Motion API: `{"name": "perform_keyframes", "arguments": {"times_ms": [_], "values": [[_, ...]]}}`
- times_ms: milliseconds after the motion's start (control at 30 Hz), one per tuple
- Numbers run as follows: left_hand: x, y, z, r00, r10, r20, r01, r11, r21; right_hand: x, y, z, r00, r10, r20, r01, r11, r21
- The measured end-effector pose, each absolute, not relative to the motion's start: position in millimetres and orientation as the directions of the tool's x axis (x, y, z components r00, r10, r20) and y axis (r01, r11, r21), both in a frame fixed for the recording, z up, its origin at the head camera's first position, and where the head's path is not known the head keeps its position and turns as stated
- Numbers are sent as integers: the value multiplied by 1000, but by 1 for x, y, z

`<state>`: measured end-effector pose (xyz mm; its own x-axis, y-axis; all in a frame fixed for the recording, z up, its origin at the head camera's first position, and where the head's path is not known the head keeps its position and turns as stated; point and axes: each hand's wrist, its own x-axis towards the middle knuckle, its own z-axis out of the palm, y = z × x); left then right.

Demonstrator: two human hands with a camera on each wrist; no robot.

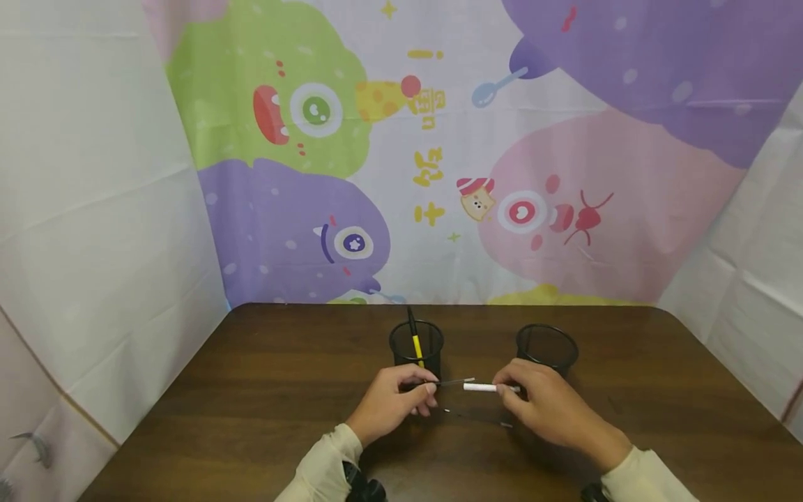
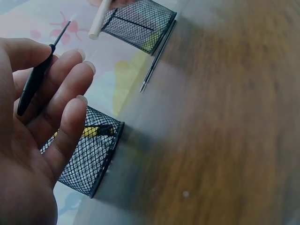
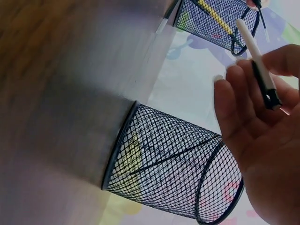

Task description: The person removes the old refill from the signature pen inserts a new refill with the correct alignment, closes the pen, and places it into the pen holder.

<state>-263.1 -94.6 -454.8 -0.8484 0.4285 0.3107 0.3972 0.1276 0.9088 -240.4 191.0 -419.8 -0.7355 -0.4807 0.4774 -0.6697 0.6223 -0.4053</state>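
Note:
My left hand (image 1: pixel 396 399) pinches a black, tapered pen front section (image 2: pixel 35 82) between thumb and fingers. From it a thin refill (image 1: pixel 456 381) with a pale end points toward the right hand. Thumb and fingers of my right hand (image 1: pixel 547 403) pinch a white pen barrel (image 1: pixel 479 387); the right wrist view shows a black clip (image 3: pixel 267 93) at its end near the palm. The barrel's free end points left, close to the refill's pale end in the head view. Below both hands, a thin dark refill (image 1: pixel 478 418) lies on the table.
Behind the left hand stands a black mesh pen cup (image 1: pixel 433 364) with a yellow-and-black pen (image 1: pixel 417 343) in it. A second mesh cup (image 3: pixel 164 159) stands behind the right hand. A printed cloth (image 1: pixel 433 272) hangs at the far edge of the brown table (image 1: pixel 263 390).

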Motion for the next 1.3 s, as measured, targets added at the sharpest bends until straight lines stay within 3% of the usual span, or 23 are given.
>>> {"name": "perform_keyframes", "arguments": {"times_ms": [400, 733, 1300], "values": [[-262, -94, -454, -852, 428, 302, 391, 135, 911, -238, 187, -417, -553, -438, 708, -776, 580, -247], [-264, -95, -455, -857, 417, 303, 392, 146, 908, -240, 187, -414, -518, -347, 781, -732, 653, -195], [-264, -95, -456, -859, 412, 304, 390, 142, 910, -239, 188, -415, -506, -342, 792, -740, 644, -194]]}}
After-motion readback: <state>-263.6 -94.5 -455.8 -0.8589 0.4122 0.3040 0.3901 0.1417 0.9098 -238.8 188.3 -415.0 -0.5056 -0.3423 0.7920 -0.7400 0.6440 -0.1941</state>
